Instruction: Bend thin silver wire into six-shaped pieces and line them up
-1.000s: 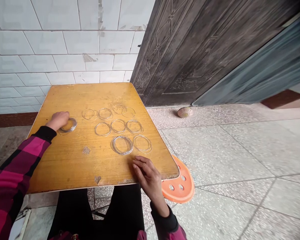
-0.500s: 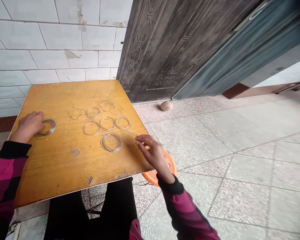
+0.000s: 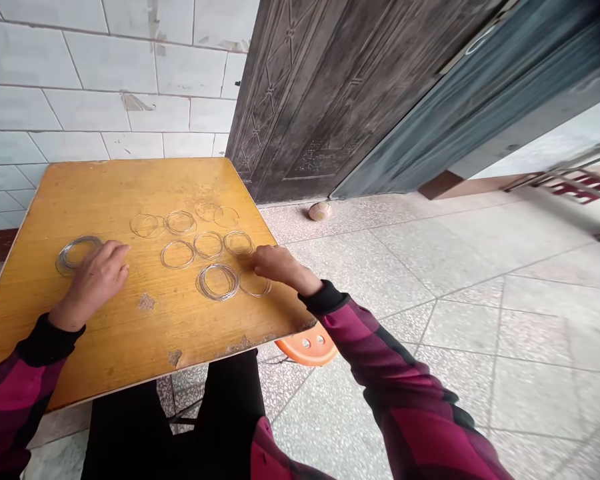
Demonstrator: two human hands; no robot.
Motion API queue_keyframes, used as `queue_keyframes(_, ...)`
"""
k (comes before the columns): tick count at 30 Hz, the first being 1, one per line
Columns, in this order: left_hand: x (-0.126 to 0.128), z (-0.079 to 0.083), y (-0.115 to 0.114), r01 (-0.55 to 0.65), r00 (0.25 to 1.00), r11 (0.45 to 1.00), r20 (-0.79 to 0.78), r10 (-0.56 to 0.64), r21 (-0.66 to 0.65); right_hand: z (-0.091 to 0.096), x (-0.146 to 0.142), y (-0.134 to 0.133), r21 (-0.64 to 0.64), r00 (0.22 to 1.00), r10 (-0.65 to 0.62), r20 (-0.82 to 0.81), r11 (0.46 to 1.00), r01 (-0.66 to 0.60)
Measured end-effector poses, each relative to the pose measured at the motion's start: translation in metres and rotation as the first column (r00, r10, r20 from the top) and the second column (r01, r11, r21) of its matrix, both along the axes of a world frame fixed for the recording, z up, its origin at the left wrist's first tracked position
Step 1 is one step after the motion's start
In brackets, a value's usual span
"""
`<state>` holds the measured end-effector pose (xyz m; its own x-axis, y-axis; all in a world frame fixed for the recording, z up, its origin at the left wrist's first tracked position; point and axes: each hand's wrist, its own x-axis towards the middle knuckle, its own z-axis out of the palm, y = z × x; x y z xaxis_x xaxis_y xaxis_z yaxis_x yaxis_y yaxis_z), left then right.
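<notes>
A yellow wooden tabletop lies in front of me, with several thin wire rings spread over it in rows. My left hand rests flat on the board, its edge against a wire coil at the left. My right hand lies palm down at the right of the rings, its fingers just above a single loose ring. Next to that ring sits a thicker bundle of wire rings. Neither hand visibly holds anything.
An orange plastic stool top with holes pokes out under the board's front corner. A small round pinkish object lies on the terrazzo floor by a dark metal door. White wall tiles rise behind the table.
My left hand has slid right, off the coil's middle to its edge. My right hand has moved in and down to the ring's upper side. The view has swung left.
</notes>
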<state>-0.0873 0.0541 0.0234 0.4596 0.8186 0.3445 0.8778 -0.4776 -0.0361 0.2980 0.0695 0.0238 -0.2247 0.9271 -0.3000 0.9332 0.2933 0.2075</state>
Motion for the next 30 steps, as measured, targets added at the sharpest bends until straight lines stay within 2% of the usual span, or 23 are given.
queue_keyframes(6, -0.002, -0.012, 0.001, 0.113, 0.99, 0.994, 0.083, -0.112, -0.006, -0.007, 0.021, -0.02, 0.056, 0.995, 0.09, -0.046, 0.995, -0.087)
queue_keyframes(10, -0.001, -0.013, 0.0, 0.128, 0.987, 0.992, 0.094, -0.128, 0.003, 0.006, 0.039, -0.031, 0.176, 0.961, 0.197, -0.193, 0.971, -0.163)
queue_keyframes(12, 0.0, -0.012, -0.001, 0.132, 0.985, 0.991, 0.106, -0.133, 0.008, 0.016, 0.039, -0.033, 0.225, 0.931, 0.255, -0.263, 0.954, -0.198)
queue_keyframes(16, 0.003, -0.012, -0.002, 0.159, 0.978, 0.987, 0.137, -0.158, 0.001, 0.031, 0.01, -0.03, 0.183, 0.877, 0.357, -0.322, 0.932, -0.312)
queue_keyframes(20, 0.006, -0.016, -0.002, 0.181, 0.972, 0.983, 0.155, -0.174, -0.032, 0.024, -0.036, -0.016, 0.099, 0.891, 0.383, -0.243, 0.924, -0.37)
queue_keyframes(24, 0.007, -0.023, -0.003, 0.196, 0.97, 0.979, 0.154, -0.186, -0.057, 0.011, -0.061, -0.004, 0.103, 0.935, 0.324, -0.142, 0.945, -0.312)
queue_keyframes(30, 0.009, -0.024, -0.008, 0.225, 0.953, 0.969, 0.231, -0.197, -0.102, 0.013, -0.063, -0.009, 0.098, 0.971, 0.21, -0.116, 0.975, -0.199)
